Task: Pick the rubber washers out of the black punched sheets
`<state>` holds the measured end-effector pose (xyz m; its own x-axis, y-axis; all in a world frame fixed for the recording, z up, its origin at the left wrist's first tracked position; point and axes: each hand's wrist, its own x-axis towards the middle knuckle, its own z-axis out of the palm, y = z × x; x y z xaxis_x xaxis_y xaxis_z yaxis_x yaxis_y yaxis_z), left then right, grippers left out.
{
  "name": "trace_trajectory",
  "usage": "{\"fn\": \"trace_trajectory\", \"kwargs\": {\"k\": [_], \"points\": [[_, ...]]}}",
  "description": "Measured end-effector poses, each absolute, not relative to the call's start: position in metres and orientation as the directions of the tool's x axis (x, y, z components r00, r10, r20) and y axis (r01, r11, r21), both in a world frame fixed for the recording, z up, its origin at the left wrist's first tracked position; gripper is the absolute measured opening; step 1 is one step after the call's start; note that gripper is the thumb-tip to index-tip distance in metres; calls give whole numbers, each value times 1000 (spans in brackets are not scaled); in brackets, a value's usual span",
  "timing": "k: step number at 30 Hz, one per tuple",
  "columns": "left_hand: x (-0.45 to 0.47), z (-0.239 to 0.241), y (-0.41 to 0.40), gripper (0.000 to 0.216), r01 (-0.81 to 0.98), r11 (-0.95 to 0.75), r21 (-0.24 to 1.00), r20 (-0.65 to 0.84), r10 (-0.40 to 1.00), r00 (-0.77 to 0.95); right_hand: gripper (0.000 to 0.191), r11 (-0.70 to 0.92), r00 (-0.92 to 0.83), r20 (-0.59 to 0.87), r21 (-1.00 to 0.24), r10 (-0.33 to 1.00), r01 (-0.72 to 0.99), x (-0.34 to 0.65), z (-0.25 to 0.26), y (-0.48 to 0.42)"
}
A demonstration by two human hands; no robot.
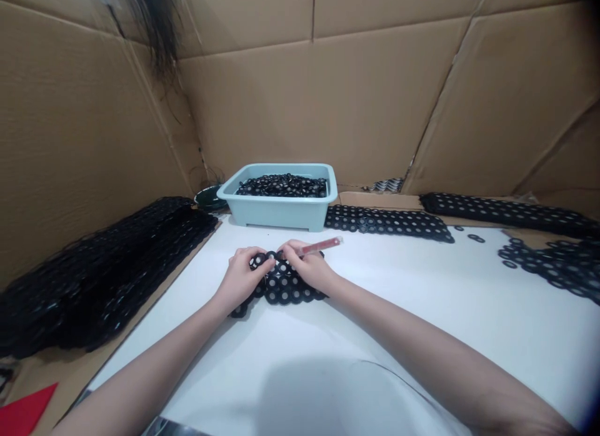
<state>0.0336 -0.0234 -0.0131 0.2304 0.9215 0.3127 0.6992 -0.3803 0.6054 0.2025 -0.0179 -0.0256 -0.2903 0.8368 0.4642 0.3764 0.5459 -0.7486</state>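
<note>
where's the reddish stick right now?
Head view, near the centre: the reddish stick is in the right hand, its end jutting out to the right, just on the near side of the light-blue tub.

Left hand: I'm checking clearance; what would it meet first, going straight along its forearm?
Beyond the black ring sheet it holds, the left hand would likely meet the pale-blue tub, though depth is unclear.
</note>
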Motion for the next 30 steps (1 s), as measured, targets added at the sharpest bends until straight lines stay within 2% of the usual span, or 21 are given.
{"fn": "trace_trajectory", "kwargs": {"k": [3,6,12,14,16,20,22,26,30], "points": [[35,-15,-27,22,676,-382,630,348,917,194,23,659,-336,574,-574,747,485,196,-29,-19],[36,-13,-32,19,651,-413,637,399,899,180,24,686,-356,623,-431,696,587,192,-30,-16],[37,-10,-31,17,561,-428,708,338,904,264,25,639,-338,639,-321,691,699,193,-27,-14],[35,-11,-27,19,552,-414,724,279,907,315,24,606,-302,630,-344,716,717,196,-26,-13],[34,-12,-23,26,559,-397,728,226,909,351,25,568,-247,599,-434,761,699,200,-25,-11],[31,-14,-18,24,599,-339,725,136,924,358,30,503,-242,442,-719,863,480,212,-27,-7],[31,-14,-17,19,605,-312,732,97,927,361,30,466,-307,364,-787,880,404,217,-28,-4],[30,-13,-17,22,612,-267,745,53,937,345,25,463,-402,305,-795,863,393,217,-30,-3],[31,-15,-15,22,614,-255,747,26,934,355,25,533,-407,374,-739,833,413,212,-32,-6]]}}
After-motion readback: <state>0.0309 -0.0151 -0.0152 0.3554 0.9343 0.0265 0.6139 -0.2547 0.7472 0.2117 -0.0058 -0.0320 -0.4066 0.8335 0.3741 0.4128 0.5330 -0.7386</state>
